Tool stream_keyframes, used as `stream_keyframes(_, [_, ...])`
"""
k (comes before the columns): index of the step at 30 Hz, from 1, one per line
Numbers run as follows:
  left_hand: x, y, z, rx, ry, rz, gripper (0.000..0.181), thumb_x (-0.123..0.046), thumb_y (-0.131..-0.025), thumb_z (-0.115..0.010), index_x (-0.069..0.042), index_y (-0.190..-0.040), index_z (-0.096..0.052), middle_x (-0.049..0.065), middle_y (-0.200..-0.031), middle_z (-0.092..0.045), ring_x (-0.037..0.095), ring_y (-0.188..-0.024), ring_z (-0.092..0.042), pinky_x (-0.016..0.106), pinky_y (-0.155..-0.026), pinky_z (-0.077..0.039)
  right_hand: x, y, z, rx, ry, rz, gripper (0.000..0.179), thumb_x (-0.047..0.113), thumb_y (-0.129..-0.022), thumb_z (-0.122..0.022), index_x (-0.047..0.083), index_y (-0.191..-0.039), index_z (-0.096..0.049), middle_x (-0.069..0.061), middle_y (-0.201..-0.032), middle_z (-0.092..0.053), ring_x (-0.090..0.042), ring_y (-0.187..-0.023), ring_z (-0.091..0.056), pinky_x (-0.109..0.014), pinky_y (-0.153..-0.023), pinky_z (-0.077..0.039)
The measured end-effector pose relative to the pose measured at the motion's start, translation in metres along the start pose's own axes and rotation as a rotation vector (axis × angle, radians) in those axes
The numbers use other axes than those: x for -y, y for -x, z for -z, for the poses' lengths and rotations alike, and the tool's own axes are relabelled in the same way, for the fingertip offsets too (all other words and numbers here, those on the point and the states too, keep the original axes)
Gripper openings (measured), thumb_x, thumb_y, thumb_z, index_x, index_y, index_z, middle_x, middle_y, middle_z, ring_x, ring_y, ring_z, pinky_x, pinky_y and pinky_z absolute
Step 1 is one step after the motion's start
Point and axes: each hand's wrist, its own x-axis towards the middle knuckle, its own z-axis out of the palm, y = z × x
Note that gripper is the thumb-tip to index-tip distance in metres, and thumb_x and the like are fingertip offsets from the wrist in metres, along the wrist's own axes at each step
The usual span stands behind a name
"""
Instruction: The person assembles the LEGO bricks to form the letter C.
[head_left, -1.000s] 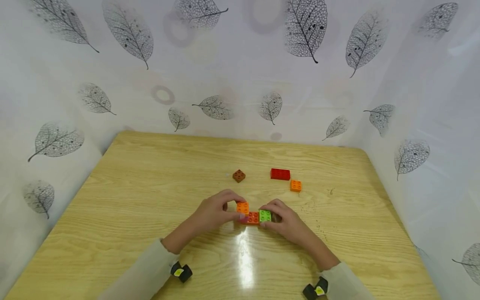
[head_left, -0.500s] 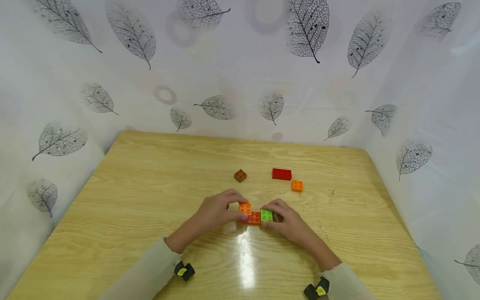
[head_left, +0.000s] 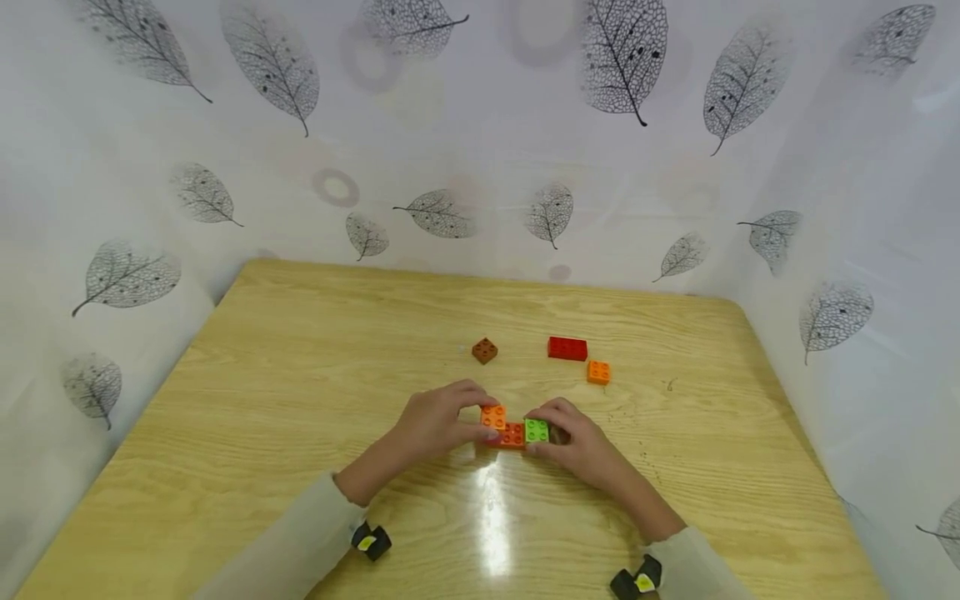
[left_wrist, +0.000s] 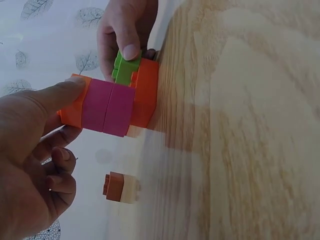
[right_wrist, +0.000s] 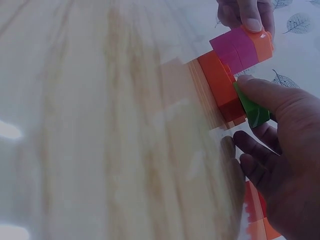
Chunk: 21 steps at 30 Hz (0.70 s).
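Note:
My left hand point(head_left: 442, 421) pinches a small orange brick point(head_left: 492, 417) between thumb and fingers. In the left wrist view this brick tops two magenta bricks point(left_wrist: 107, 107), stacked at one end of a long orange brick point(left_wrist: 146, 92). The long brick lies on the table, its middle studs showing in the head view. At its other end sits a green brick point(head_left: 537, 431), with my right hand point(head_left: 581, 446) pinching its sides. The right wrist view shows the thumb against the green brick point(right_wrist: 254, 107). Whether the lowest magenta brick is fully pressed down, I cannot tell.
Beyond my hands on the wooden table point(head_left: 337, 333) lie a brown brick point(head_left: 484, 351), a long red brick point(head_left: 567, 348) and another small orange brick point(head_left: 598, 372). A leaf-patterned curtain point(head_left: 480, 125) closes off the back and both sides.
The head view has shifted slightly, so everything appears a little farther right. Both hands keep their hold on the orange and green bricks, with no other visible difference.

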Motion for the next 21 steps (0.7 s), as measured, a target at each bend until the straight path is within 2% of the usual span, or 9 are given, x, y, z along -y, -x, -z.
stream_keyframes(3, [0.000,0.000,-0.001,0.001,0.021,0.014,0.038,-0.045,-0.088,-0.076,-0.027,-0.121,-0.072,-0.009,-0.121,-0.067,0.014,-0.101,-0.069,0.029,-0.072,-0.052,-0.001,0.000,0.000,0.002,-0.005,0.002,0.041,0.039,-0.091,-0.075,0.022,-0.127,-0.067,0.008,-0.117,-0.057,-0.014,-0.091,-0.048,-0.026,-0.073,-0.041])
stream_keyframes(7, [0.001,0.001,0.000,0.048,0.085,0.065,0.042,-0.049,-0.089,-0.073,-0.030,-0.125,-0.069,-0.013,-0.124,-0.063,0.009,-0.083,-0.061,0.026,-0.063,-0.047,-0.002,-0.001,0.000,0.004,-0.009,0.005,0.041,0.038,-0.091,-0.075,0.021,-0.127,-0.067,0.007,-0.117,-0.057,-0.014,-0.091,-0.047,-0.026,-0.073,-0.041])
stream_keyframes(10, [0.005,0.000,0.002,0.099,0.167,0.111,0.047,-0.057,-0.090,-0.068,-0.035,-0.131,-0.064,-0.016,-0.126,-0.059,0.009,-0.078,-0.055,0.028,-0.062,-0.047,-0.002,-0.001,0.000,0.002,-0.012,0.005,0.040,0.039,-0.091,-0.075,0.023,-0.127,-0.066,0.007,-0.117,-0.057,-0.013,-0.090,-0.047,-0.026,-0.072,-0.041])
stream_keyframes(12, [0.011,-0.003,0.004,0.110,0.226,0.132,0.051,-0.061,-0.091,-0.064,-0.035,-0.134,-0.061,-0.015,-0.126,-0.059,0.010,-0.080,-0.054,0.029,-0.063,-0.048,-0.001,-0.002,0.001,0.001,-0.012,0.004,0.040,0.039,-0.091,-0.075,0.024,-0.127,-0.066,0.008,-0.117,-0.057,-0.013,-0.090,-0.047,-0.026,-0.072,-0.041])
stream_keyframes(16, [0.023,-0.015,0.009,0.067,0.302,0.154,0.055,-0.063,-0.094,-0.059,-0.031,-0.139,-0.059,-0.004,-0.127,-0.061,0.016,-0.081,-0.054,0.033,-0.064,-0.049,-0.001,-0.002,0.001,0.000,-0.024,0.008,0.039,0.038,-0.091,-0.075,0.024,-0.126,-0.067,0.007,-0.116,-0.057,-0.014,-0.088,-0.047,-0.027,-0.070,-0.040])
stream_keyframes(18, [0.029,-0.023,0.010,0.030,0.308,0.165,0.054,-0.059,-0.094,-0.060,-0.028,-0.139,-0.060,0.000,-0.127,-0.062,0.018,-0.080,-0.053,0.034,-0.064,-0.048,-0.001,-0.002,0.001,0.001,-0.026,0.011,0.039,0.037,-0.091,-0.075,0.023,-0.126,-0.067,0.007,-0.115,-0.057,-0.014,-0.086,-0.047,-0.027,-0.069,-0.040])
stream_keyframes(21, [0.039,-0.035,0.009,-0.013,0.283,0.196,0.051,-0.054,-0.096,-0.062,-0.026,-0.139,-0.060,0.000,-0.127,-0.061,0.018,-0.080,-0.053,0.034,-0.063,-0.046,-0.002,-0.001,0.001,0.005,-0.023,0.007,0.039,0.037,-0.091,-0.076,0.022,-0.126,-0.067,0.007,-0.114,-0.056,-0.013,-0.084,-0.046,-0.026,-0.068,-0.040])
